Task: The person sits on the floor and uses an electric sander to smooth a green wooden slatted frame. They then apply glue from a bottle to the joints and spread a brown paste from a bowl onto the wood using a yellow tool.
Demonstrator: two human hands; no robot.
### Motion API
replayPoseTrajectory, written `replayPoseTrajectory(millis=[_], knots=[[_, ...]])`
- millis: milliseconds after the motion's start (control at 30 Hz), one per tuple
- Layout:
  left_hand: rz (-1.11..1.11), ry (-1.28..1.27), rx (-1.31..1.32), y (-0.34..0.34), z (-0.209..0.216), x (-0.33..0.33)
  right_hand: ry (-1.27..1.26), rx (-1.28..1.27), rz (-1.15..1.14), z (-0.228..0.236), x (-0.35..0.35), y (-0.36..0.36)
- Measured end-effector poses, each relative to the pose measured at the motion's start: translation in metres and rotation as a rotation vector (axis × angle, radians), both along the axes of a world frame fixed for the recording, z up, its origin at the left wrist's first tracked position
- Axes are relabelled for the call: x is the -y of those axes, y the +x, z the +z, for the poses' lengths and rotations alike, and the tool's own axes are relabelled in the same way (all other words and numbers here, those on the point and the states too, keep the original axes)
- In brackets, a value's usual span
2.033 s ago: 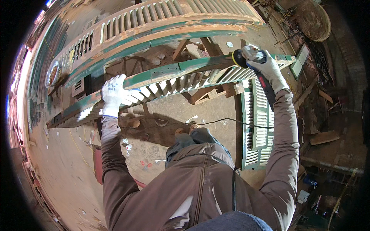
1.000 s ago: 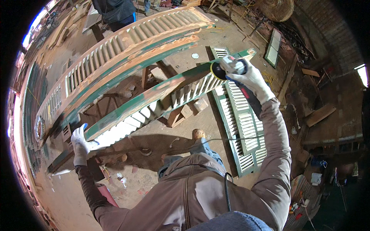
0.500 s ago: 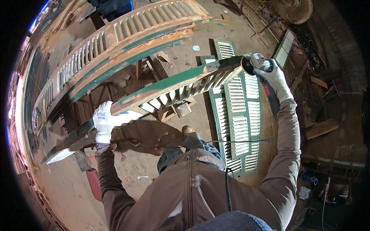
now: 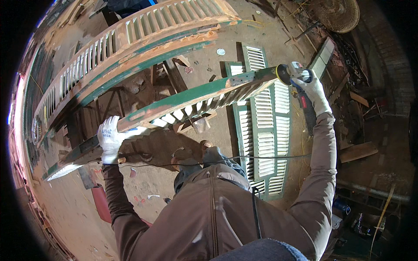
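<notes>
Head view: from here I count one sander (image 4: 296, 68), one shutter (image 4: 187, 98) slanting across the middle, and at least two floor shutters (image 4: 264, 150) to the right. One gloved left hand (image 4: 110, 137) is curled over the shutter's edge; one gloved right hand (image 4: 312, 89) is closed round the sander. A second ago the shutter's end showed past the disc (image 4: 282, 75); now the disc sits at its visible right end.

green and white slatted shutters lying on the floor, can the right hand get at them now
Probably not: the white-gloved right hand grips a black-handled power tool, and the green and white slatted shutters lie lower, on the floor.
</notes>
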State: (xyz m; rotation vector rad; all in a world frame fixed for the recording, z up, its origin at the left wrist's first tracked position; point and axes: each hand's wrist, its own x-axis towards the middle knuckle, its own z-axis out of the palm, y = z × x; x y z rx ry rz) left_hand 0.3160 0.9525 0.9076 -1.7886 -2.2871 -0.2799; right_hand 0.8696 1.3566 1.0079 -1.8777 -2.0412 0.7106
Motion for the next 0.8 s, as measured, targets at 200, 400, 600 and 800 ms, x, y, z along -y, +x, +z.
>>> replayPoseTrajectory(millis=[200,400,600,800], knots=[[-0.014,0.013,0.027,-0.003,-0.001,-0.001,0.032,-0.015,0.011,-0.004,0.0,-0.009],[0.008,-0.034,0.018,-0.005,-0.001,0.002,0.13,0.083,0.149,-0.004,0.017,-0.038],[-0.044,0.037,-0.027,-0.003,-0.001,0.001,0.04,-0.024,-0.043,-0.011,-0.01,0.008],[0.023,-0.062,0.014,-0.004,0.0,0.002,0.118,-0.003,0.083,-0.008,0.006,-0.022]])
